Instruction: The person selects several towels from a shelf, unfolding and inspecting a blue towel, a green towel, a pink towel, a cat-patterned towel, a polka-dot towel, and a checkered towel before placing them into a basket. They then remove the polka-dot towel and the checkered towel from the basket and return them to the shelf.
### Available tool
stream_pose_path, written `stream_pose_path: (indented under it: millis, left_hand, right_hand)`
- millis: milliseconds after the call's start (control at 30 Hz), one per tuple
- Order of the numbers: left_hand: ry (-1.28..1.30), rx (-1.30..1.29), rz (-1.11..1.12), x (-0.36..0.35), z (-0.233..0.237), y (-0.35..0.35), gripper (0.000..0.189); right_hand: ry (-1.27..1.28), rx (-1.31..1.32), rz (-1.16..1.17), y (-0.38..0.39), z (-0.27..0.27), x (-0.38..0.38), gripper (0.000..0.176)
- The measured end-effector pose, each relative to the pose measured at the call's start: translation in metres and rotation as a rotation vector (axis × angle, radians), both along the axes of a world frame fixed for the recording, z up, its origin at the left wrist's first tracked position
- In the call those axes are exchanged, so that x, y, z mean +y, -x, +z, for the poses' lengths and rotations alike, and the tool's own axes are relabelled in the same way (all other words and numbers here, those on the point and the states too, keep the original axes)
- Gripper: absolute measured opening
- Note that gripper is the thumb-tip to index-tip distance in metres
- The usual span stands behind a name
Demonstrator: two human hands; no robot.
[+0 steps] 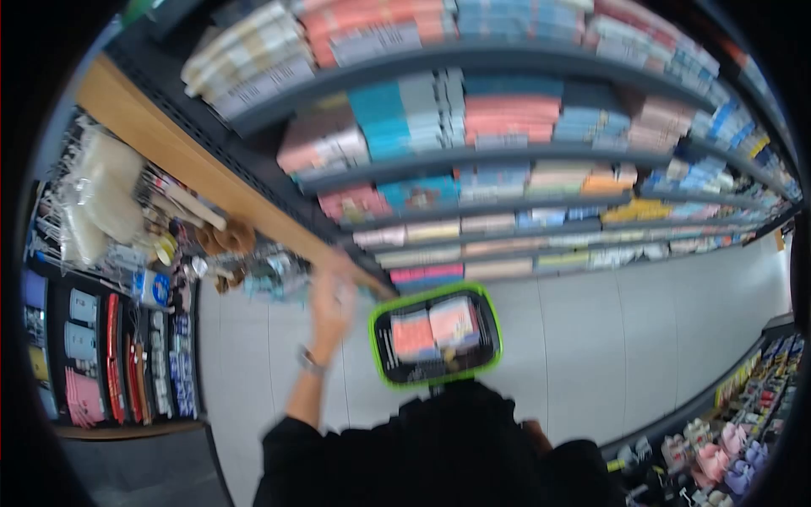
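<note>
My left hand [332, 302] reaches forward, smeared by motion, with a band on its wrist. It overlaps the lower end of the wooden shelf post in this view, left of a black basket with a green rim [375, 348]. Inside the basket lie a coral-pink folded pack [413, 335] and a pink-and-white pack [454, 323] beside it. Only a bit of my right hand [534, 436] shows at my right side, close to my dark clothing; its fingers are hidden.
Shelves [498, 157] of folded, towel-like goods rise ahead. A wooden post [198, 160] closes their left end. Hanging goods, including white pads in clear plastic [106, 190], fill the left. Pink slippers [712, 460] stand at lower right. Pale tiled floor [583, 329] lies between.
</note>
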State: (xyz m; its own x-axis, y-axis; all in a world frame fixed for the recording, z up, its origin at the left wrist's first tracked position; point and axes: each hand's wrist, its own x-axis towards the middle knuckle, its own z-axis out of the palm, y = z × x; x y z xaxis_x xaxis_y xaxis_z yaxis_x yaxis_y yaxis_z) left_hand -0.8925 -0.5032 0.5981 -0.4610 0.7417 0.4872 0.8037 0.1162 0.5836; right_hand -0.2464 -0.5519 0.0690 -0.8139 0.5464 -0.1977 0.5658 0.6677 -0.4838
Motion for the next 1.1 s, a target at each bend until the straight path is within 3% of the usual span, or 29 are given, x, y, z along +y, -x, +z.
stream_pose_path:
  millis: [33,67,100,133,167,200,267,300,333,367,400,433,467,500,567,600,633,700,767,833,900,967,1033,1100]
  left_hand:
    - [0.110,-0.128,-0.013,-0.022,-0.067,-0.006,0.024]
    - [0.076,-0.088,0.000,-0.046,-0.131,-0.019,0.025]
    - [0.206,-0.434,0.067,-0.071,-0.170,-0.037,0.022]
    - [0.277,-0.561,0.035,-0.101,-0.231,-0.039,0.020]
    - [0.330,-0.585,0.046,-0.123,-0.247,-0.053,0.020]
    - [0.351,-0.716,0.031,-0.146,-0.279,-0.059,0.020]
    - [0.489,-0.985,0.069,-0.183,-0.345,-0.063,0.020]
    - [0.602,-1.112,0.123,-0.194,-0.368,-0.060,0.021]
    - [0.642,-1.115,0.137,-0.207,-0.392,-0.060,0.024]
    - [0.826,-1.158,0.038,-0.214,-0.397,-0.052,0.032]
    - [0.730,-1.242,0.093,-0.222,-0.393,-0.057,0.035]
    - [0.696,-1.298,0.052,-0.237,-0.421,-0.055,0.035]
    - [0.698,-1.249,0.118,-0.234,-0.418,-0.058,0.036]
    - [0.739,-1.204,0.192,-0.228,-0.418,-0.059,0.036]
    - [0.735,-1.303,0.270,-0.215,-0.427,-0.055,0.035]
    - [0.736,-1.307,0.196,-0.215,-0.440,-0.050,0.028]
    - [0.582,-1.393,0.376,-0.209,-0.444,-0.059,0.022]
    - [0.643,-1.451,0.386,-0.199,-0.464,-0.055,0.022]
    - [0.645,-1.364,0.404,-0.189,-0.499,-0.053,0.024]
    - [0.747,-1.401,0.330,-0.187,-0.560,-0.045,0.021]
    - [0.747,-1.324,0.504,-0.159,-0.572,-0.042,0.026]
    - [0.633,-1.115,0.611,-0.158,-0.659,-0.042,0.033]
    - [0.545,-1.386,0.685,-0.129,-0.642,-0.033,0.036]
    - [0.451,-1.466,0.717,-0.113,-0.639,-0.029,0.031]
  right_hand:
    - [-0.052,0.033,-0.002,0.011,0.051,0.017,0.012]
    - [0.534,-0.111,-0.577,0.048,0.098,0.022,0.016]
    - [1.147,-0.245,-1.136,0.108,0.161,0.037,0.021]
    - [1.157,-0.145,-1.196,0.127,0.187,0.043,0.021]
    - [1.167,-0.055,-1.259,0.139,0.202,0.044,0.022]
    - [1.148,-0.045,-1.272,0.146,0.203,0.047,0.022]
    - [0.784,0.051,-0.773,0.144,0.209,0.048,0.025]
    - [0.904,-0.037,-1.078,0.152,0.216,0.051,0.026]
    - [0.826,-0.051,-1.002,0.148,0.208,0.049,0.030]
    - [0.626,-0.076,-0.685,0.123,0.172,0.043,0.031]
    - [0.625,-0.163,-0.683,0.124,0.179,0.042,0.026]
    - [0.657,-0.228,-0.604,0.113,0.174,0.036,0.025]
    - [0.207,-0.002,-0.190,0.087,0.144,0.029,0.022]
    - [0.276,-0.078,-0.182,0.094,0.167,0.027,0.025]
    - [0.403,-0.091,-0.273,0.079,0.167,0.015,0.026]
    - [0.591,-0.088,-0.437,0.071,0.171,0.006,0.027]
    - [0.766,-0.081,-0.607,0.067,0.177,0.000,0.028]
    - [0.779,-0.364,-0.786,0.077,0.197,-0.005,0.033]
    - [0.901,-0.422,-0.968,0.033,0.163,-0.026,0.032]
    - [0.850,-0.481,-0.955,0.042,0.192,-0.027,0.032]
    - [0.794,-0.531,-0.941,0.047,0.206,-0.029,0.033]
    - [0.871,-0.487,-1.047,0.032,0.204,-0.046,0.034]
    - [0.875,-0.550,-1.080,-0.008,0.177,-0.071,0.034]
    - [0.885,-0.619,-1.116,-0.027,0.171,-0.085,0.034]
